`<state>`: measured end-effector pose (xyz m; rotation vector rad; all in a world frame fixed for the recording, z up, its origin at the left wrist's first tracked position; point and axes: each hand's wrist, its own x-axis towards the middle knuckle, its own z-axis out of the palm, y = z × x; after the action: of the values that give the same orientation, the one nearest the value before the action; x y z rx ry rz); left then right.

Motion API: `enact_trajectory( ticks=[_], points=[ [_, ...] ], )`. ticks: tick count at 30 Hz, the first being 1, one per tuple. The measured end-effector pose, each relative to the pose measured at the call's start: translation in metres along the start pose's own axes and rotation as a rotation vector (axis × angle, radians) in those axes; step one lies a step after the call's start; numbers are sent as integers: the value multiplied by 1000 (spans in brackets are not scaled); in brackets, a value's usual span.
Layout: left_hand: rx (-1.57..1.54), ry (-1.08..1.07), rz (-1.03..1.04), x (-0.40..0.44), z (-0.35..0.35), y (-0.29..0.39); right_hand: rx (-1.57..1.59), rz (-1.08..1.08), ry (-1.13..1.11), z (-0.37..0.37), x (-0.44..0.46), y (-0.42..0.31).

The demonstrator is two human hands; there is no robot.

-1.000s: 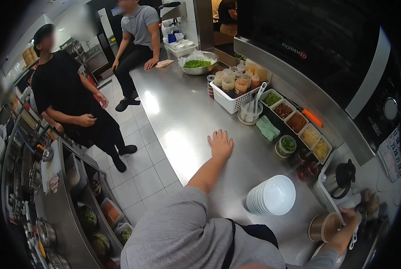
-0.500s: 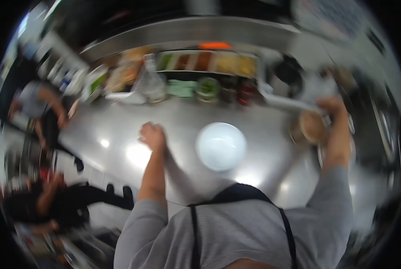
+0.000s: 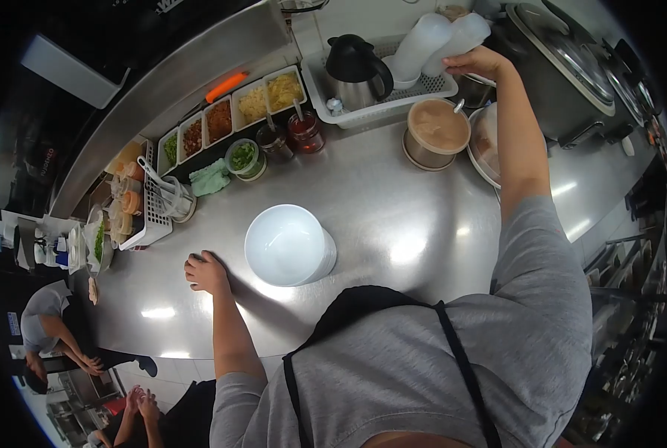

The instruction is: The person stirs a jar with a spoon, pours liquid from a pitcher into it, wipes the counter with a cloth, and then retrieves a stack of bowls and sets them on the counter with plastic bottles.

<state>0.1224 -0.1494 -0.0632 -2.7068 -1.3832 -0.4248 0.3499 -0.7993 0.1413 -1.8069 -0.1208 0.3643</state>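
My left hand (image 3: 206, 274) rests on the steel counter, fingers apart and loosely bent, with nothing in it. Just right of it stands a stack of white bowls (image 3: 281, 246), seen from above. At the upper right, my right hand (image 3: 474, 63) reaches out with fingers stretched, against the lower side of a tilted white plastic cup stack (image 3: 464, 33). A firm grip is not visible. Beside it leans another white plastic stack (image 3: 423, 45), in a white perforated basket (image 3: 382, 112) that also holds a black-topped steel jug (image 3: 352, 71).
Below the basket sits a tub of brown contents (image 3: 438, 127). Topping trays (image 3: 217, 123), jars (image 3: 303, 134) and a green cloth (image 3: 210, 178) line the counter's back. A large cooker (image 3: 565, 52) stands at the far right. Two people (image 3: 50, 317) are at the lower left.
My view has turned to the right, so the bowls appear further left. My right hand has moved from beside the brown tub up to the plastic stacks. My left hand remains over the counter.
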Motion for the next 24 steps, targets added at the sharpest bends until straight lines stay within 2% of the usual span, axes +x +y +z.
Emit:
enact_trajectory(
  ticks=[3,6,8,10,12,14,16,20,22,24],
  points=[
    [6,24,5,1,3,-2,-84,1,8,13,-21,-16],
    [12,26,11,0,0,1,-152,-102,-44,37,-34,-27],
    [19,4,2,-1,-3,1,-344,-160,-157,61,-37,-35],
    [15,1,4,-1,-2,1,-517,139,-117,89,-28,-26],
    [10,2,-2,1,0,0,-338,220,-275,127,-10,8],
    [12,13,-1,1,4,-2,-470,-146,-651,166,13,29],
    [11,17,2,2,4,-2,-423,40,-755,197,11,42],
    [14,1,1,-1,-2,0,-240,64,-770,217,20,67],
    [9,16,5,-1,1,-2,-629,-134,-703,204,16,57],
    [0,34,8,0,3,-2,-811,-175,-553,174,3,17]
  ],
)
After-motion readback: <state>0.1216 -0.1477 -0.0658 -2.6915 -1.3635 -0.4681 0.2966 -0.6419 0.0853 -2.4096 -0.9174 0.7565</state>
